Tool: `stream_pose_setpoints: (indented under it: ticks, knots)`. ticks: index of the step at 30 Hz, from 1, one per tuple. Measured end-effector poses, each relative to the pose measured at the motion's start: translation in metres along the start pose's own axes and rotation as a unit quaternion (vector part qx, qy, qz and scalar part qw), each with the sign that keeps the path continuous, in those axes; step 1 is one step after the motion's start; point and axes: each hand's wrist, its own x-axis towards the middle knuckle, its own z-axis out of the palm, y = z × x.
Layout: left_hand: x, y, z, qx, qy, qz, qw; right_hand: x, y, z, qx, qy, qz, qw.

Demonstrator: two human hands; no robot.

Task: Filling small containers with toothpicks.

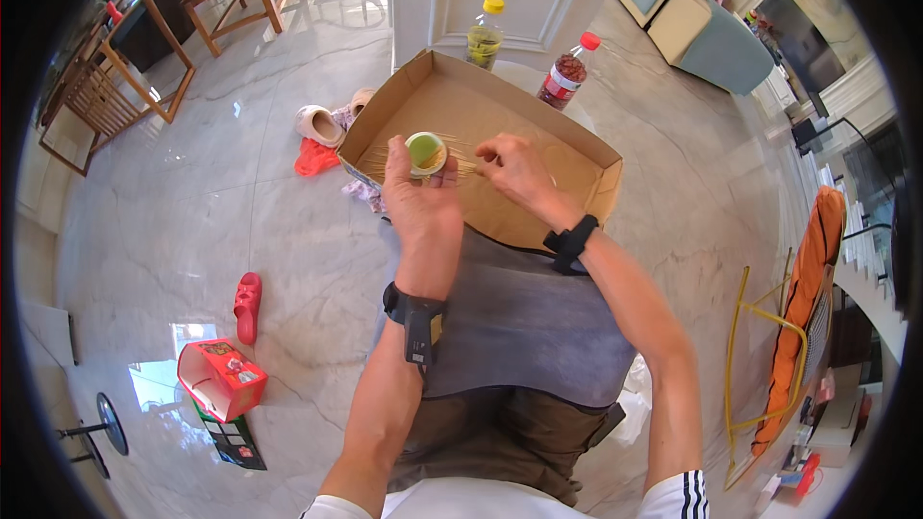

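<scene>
My left hand (425,205) holds a small round container (424,150) with a white rim and a green inside. Its mouth tilts up toward me, and some thin toothpicks lie in it. Below it is a shallow cardboard box (519,108), set in front of my lap. Loose toothpicks (461,148) are scattered over the box floor around the container. My right hand (513,167) hovers over the box, just right of those toothpicks. Its fingers are curled with thumb and fingertips close together; whether a toothpick is between them is too small to see.
Beyond the box stand a yellow-capped bottle (484,40) and a red-capped bottle (566,76) on a white surface. A grey cloth (519,331) covers my lap. Pale clogs (319,125), a red slipper (247,306) and a red carton (223,378) lie leftward. An orange folding chair (800,324) is at right.
</scene>
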Motion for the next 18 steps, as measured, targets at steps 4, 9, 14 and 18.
stream_pose_setpoints:
  ticks: [4,9,14,18]
  knots:
    - [0.0,0.025,-0.011,0.009,0.022,0.041,0.999,-0.003,-0.022,0.043,-0.054,-0.021,-0.078,0.995]
    - [0.005,0.024,-0.014,0.017,-0.032,0.029,0.999,-0.012,-0.044,0.052,-0.12,-0.009,-0.123,0.985]
    - [0.011,0.026,-0.018,-0.003,-0.035,0.002,0.999,-0.006,-0.031,0.062,-0.114,0.03,-0.093,0.989]
    - [0.008,0.026,-0.015,0.009,-0.023,0.02,1.0,-0.002,-0.023,0.063,-0.092,0.012,-0.115,0.989]
